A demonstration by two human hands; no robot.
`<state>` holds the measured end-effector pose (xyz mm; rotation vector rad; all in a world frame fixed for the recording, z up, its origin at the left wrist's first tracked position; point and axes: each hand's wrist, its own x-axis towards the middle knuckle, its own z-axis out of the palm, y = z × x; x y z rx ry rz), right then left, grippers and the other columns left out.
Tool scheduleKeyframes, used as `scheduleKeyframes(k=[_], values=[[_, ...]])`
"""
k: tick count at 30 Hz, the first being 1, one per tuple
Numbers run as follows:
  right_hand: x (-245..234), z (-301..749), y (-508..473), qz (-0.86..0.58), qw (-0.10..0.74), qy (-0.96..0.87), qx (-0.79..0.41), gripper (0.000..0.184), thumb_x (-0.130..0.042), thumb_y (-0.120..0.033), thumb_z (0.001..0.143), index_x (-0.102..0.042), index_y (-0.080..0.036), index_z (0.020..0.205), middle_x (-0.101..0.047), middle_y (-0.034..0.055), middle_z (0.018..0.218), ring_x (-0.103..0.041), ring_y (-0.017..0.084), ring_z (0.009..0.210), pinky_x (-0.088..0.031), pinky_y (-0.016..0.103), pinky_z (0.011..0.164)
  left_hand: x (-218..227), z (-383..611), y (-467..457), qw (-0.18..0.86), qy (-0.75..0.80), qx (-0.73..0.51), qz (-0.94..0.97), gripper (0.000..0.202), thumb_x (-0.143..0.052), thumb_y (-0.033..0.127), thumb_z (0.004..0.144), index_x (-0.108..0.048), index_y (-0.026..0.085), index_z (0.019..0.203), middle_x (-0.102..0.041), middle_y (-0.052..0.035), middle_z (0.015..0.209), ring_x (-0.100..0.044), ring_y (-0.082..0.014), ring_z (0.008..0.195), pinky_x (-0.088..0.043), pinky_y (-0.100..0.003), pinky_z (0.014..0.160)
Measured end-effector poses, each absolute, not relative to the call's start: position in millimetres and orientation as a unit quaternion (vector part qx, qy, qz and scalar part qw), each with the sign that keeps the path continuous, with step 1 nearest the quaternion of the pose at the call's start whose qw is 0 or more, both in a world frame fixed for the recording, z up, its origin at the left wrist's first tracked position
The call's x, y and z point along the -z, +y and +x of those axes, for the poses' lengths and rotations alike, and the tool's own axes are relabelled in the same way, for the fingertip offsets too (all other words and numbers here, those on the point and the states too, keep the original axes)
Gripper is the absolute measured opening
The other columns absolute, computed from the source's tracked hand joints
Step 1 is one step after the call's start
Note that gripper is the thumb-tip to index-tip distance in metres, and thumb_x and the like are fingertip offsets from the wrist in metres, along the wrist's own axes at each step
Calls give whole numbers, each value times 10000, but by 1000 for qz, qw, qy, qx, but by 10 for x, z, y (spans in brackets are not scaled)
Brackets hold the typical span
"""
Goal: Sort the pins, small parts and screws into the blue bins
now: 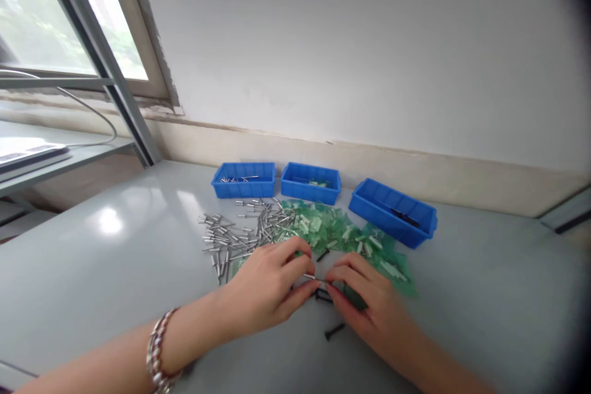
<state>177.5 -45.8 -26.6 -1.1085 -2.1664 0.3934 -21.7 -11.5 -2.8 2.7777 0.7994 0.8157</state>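
Observation:
Between my two hands lies a thin silver pop rivet point(310, 276), pinched at its left part by the fingers of my left hand point(272, 280). My right hand point(369, 295) is closed with its thumb and fingertips on the other end of it. Below and beside the fingertips are black screws point(334, 332) on the grey table. Left of my left hand spreads a loose pile of silver pop rivets point(224, 237). Small green plastic bags point(323, 221) with pale pieces in them lie just beyond both hands.
Three blue bins stand along the wall: the left bin point(244, 189) holds some rivets, the middle bin point(309, 192) a few pale green pieces, the right bin point(392, 221) black items. A metal shelf frame point(124, 104) rises at the left by the window.

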Motion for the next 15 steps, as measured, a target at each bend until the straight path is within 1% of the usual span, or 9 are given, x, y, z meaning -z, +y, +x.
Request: scheduleKeyframes(k=[9,15], values=[[273,1774,-462,-410,355,-829,-135,116,-443,-134,837,-529,-205,870,-496,20,836,-514,135,793,-439,263,706,36,-222,-115,64,280,-211,934,173,-417,311,858,-537,187,836,-501,-60,1010,-533,-140,686,-452,-299,572],[256,1772,-477,-413,349,-828,-150,104,-447,-136,843,-523,-203,867,-489,17,840,-506,132,811,-431,268,724,31,-219,-118,63,282,-206,935,165,-421,312,857,-542,201,844,-493,-49,1029,-530,-135,677,-446,-300,565]])
